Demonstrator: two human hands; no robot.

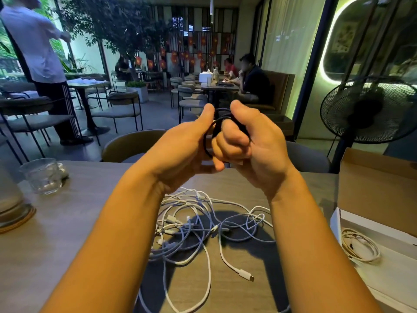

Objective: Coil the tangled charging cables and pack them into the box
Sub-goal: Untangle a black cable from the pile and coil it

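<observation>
Two hands hold a black cable coil above the desk, and one white coil lies in the box.

The open box (374, 190) stands at the right edge of the desk (79, 222), with its brown lid upright on the far side. Inside, near its left wall, lies one coiled white cable (361, 245). The left hand (187, 150) and the right hand (255, 141) are raised close together over the middle of the desk, fingers curled, both gripping the small loops of the black cable (208, 132). Below the forearms the tangled white cables (203, 227) are spread on the desk, one loose plug end pointing right, apart from the box. A strip of bare desk lies between the tangle and the box. A glass (44, 176) stands at the far left.
</observation>
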